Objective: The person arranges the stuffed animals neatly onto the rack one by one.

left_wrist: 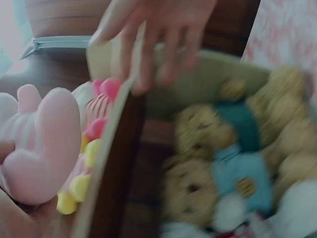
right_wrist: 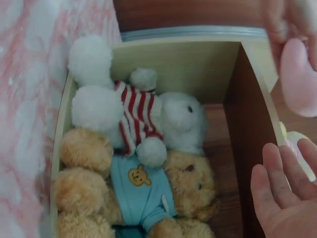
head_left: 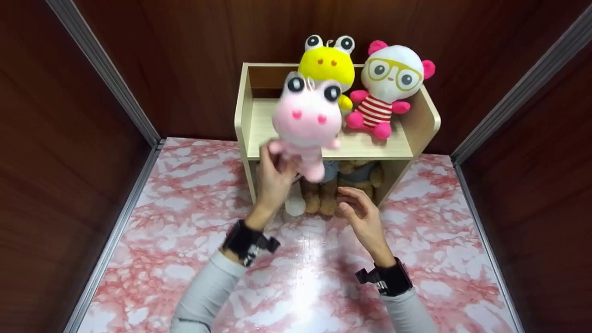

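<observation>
My left hand (head_left: pixel 275 180) grips a pink plush toy (head_left: pixel 307 115) with bulging eyes by its lower body, in front of the upper shelf. Behind it on that shelf sit a yellow plush toy (head_left: pixel 326 64) and, to the right, a white plush bear (head_left: pixel 391 81) with pink ears, printed glasses and a striped body. My right hand (head_left: pixel 365 215) holds nothing, its fingers spread loosely near the shelf's front; the right wrist view shows its palm (right_wrist: pixel 292 213). The pink toy hides part of the yellow one.
The small wooden two-tier shelf unit (head_left: pixel 242 106) stands against the back wall. Its lower compartment holds brown teddy bears (right_wrist: pixel 190 183) and a white plush toy (right_wrist: pixel 141 116) in a striped shirt. Dark wood panels (head_left: pixel 545 138) rise on both sides of the red-and-white marbled floor (head_left: pixel 185 185).
</observation>
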Motion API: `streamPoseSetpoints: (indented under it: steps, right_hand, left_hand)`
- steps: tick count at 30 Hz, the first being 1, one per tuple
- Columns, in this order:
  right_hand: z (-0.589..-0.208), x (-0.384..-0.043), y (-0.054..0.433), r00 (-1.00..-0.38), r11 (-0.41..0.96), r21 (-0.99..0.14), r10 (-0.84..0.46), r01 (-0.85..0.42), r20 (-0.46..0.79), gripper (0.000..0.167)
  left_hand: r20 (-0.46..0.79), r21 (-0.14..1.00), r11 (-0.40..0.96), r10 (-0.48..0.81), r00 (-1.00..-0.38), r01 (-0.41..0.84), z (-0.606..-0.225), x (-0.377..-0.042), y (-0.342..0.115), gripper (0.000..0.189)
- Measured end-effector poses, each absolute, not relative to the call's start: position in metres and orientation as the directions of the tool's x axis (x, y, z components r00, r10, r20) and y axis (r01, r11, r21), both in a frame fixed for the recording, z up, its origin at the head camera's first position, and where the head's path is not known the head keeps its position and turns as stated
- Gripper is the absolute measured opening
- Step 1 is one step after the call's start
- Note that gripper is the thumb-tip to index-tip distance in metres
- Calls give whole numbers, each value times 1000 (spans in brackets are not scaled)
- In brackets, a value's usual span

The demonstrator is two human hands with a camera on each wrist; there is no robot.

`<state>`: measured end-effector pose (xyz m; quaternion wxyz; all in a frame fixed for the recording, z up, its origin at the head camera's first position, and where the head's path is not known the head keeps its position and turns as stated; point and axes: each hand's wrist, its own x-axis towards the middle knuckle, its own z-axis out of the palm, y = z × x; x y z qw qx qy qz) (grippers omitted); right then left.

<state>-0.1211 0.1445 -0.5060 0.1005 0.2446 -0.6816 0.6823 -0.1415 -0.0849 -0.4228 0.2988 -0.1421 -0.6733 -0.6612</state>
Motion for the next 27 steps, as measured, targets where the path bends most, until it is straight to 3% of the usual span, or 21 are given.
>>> streamPoseSetpoints:
  steps: [5, 11, 20, 27]
  right_hand:
    - [-511, -122, 149, -858, -45, -876, -181, -480, 480, 34]
    - [-511, -124, 150, -871, -15, -886, -177, -463, 458, 32]
    - [-514, -122, 150, -903, 13, -912, -151, -409, 402, 38]
    - [-517, -120, 154, -897, 8, -907, -147, -422, 416, 37]
  left_hand:
    - [594, 802, 141, -284, -753, 580, -393, -163, -99, 48]
    - [533, 820, 27, -397, -747, 572, -381, -188, -105, 48]
    - [497, 865, 344, -475, -726, 366, -387, -222, -101, 47]
    - [426, 890, 381, -502, -752, 250, -397, -236, -105, 52]
